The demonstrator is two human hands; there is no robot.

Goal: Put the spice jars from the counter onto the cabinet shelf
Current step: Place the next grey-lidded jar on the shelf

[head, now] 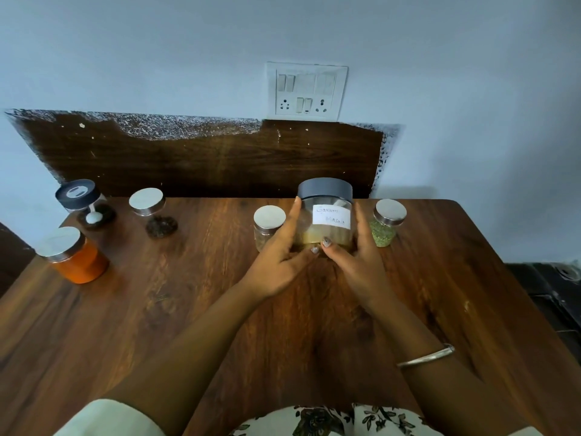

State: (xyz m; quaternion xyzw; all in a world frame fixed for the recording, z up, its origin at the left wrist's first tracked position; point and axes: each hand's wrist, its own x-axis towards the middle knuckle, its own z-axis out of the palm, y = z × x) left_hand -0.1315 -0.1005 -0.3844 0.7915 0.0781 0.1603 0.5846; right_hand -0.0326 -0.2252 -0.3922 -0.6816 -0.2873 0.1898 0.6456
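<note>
Spice jars (325, 234) dot wooden counter (213, 309) (blue wall (157, 51) behind)

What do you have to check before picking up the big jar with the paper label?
1. Grip: left hand and right hand both hold the labelled jar: ok.
2. Grey lid on the jar: ok. Screwed tight: cannot tell.
3. Jar upright: ok.
4. Room at the sides: not ok. The small jar is right by the left hand and the green herb jar is close to the right hand, so either might get bumped.
5. Cabinet shelf ready: cannot tell, it is out of view.
</note>
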